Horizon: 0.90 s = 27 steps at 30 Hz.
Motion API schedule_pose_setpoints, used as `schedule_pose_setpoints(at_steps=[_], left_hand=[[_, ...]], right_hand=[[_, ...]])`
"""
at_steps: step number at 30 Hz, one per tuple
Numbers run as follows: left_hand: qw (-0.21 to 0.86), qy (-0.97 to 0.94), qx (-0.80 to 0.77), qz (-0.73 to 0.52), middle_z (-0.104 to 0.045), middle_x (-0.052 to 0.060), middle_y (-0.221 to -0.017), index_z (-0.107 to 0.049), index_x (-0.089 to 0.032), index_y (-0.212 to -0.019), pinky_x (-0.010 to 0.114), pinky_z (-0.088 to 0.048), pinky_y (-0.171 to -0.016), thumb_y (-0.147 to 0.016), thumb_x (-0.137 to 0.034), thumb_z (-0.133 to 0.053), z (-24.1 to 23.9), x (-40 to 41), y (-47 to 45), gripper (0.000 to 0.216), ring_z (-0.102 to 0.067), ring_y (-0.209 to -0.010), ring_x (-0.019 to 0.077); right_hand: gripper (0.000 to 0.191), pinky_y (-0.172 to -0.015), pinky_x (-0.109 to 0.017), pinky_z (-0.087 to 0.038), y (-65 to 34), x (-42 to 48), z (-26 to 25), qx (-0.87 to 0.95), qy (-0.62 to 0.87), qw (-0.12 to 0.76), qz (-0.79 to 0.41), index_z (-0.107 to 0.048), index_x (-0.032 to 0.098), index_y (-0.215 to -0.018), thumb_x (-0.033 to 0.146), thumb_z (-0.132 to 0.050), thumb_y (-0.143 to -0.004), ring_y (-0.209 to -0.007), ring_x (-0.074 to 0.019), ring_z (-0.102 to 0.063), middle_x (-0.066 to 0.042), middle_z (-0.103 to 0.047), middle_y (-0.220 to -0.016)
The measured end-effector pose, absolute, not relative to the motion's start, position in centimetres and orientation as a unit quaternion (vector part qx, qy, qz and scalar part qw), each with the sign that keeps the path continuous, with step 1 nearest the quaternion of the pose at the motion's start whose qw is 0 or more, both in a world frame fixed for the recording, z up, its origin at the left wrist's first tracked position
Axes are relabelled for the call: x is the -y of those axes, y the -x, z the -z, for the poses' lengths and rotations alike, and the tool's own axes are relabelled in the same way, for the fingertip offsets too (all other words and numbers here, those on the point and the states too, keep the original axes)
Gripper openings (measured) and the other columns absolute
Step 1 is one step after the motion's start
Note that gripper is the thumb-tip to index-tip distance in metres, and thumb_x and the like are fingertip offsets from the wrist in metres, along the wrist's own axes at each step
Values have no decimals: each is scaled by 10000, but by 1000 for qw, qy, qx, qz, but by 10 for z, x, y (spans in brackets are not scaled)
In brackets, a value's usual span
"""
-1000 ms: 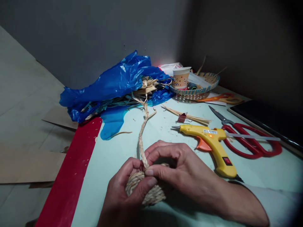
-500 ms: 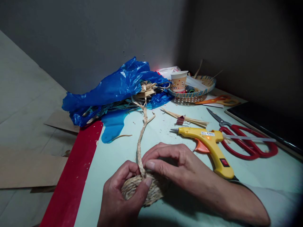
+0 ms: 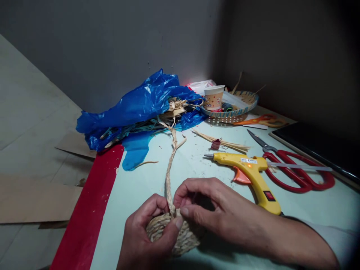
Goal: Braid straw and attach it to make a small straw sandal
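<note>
A braided straw coil [image 3: 185,240] sits low in the middle, partly covered by my fingers. Its loose braid [image 3: 168,180] runs up and away across the table toward a blue bag. My left hand [image 3: 153,228] grips the coil's left side, with the thumb on its face and the fingers behind. At the upper edge, beside the base of the braid, my right hand [image 3: 208,206] pinches with thumb and index finger. Its fingertips press on the coil's rim; the far side of the coil is hidden.
To the right lie a yellow glue gun [image 3: 247,168] with its light on and red-handled scissors [image 3: 298,170]. Behind are a clipped straw bundle [image 3: 225,142], a blue plastic bag [image 3: 135,103] with straw, a basket [image 3: 239,110] holding a paper cup [image 3: 214,98], and orange scissors [image 3: 261,120].
My right hand has moved slightly down and right along the coil's edge, its thumb now lower beside the braid's base. The coil has tilted a little; my left hand keeps its grip.
</note>
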<state>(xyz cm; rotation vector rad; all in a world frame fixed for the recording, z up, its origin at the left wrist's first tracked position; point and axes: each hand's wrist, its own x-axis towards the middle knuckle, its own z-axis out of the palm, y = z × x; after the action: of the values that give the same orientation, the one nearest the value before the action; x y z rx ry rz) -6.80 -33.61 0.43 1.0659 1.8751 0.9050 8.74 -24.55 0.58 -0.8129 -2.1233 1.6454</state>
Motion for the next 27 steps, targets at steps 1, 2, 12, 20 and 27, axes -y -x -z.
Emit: schedule_pose_setpoints(at_steps=[1,2,12,20,27], left_hand=[[403,-417,-732,-357,-516,-46,-568,-522,-215,-652,244,-371,-544,-710,-412,-676,-3,336,69,256,-449,-557,132],[412,-417,-727,-357,-523,-46,-577,-521,-215,-661,244,-373,-550,-719,-421,-675,-2,336,69,263,-452,-564,133],[432,-420,-716,-354,-503,-64,-578,-546,-215,-666,228,-366,-546,-715,-387,-687,-5,334,69,228,-448,-565,124],[424,-414,-720,-362,-552,-87,-569,-579,-241,-653,214,-383,-542,-691,-316,-668,-2,336,69,122,-478,-555,123],[386,-459,-716,-357,-547,-74,-612,-572,-228,-699,218,-395,-594,-731,-340,-669,7,336,73,151,-495,-603,133]], right_hand=[[130,-572,-188,-396,-87,245,-5,747,285,166,-577,-679,210,-870,145,-570,-844,-713,-119,-558,35,-652,-791],[148,-577,-187,-402,-87,244,-4,747,285,163,-578,-677,211,-869,129,-559,-833,-716,-120,-565,35,-658,-796],[120,-547,-181,-379,-91,240,2,705,275,118,-643,-663,200,-896,154,-567,-839,-671,-112,-504,38,-587,-742],[82,-557,-167,-377,-89,244,4,703,285,121,-640,-613,214,-852,154,-564,-827,-686,-97,-493,60,-578,-754],[117,-557,-201,-359,-88,250,10,736,320,168,-572,-598,241,-906,186,-587,-803,-677,-114,-480,57,-589,-766]])
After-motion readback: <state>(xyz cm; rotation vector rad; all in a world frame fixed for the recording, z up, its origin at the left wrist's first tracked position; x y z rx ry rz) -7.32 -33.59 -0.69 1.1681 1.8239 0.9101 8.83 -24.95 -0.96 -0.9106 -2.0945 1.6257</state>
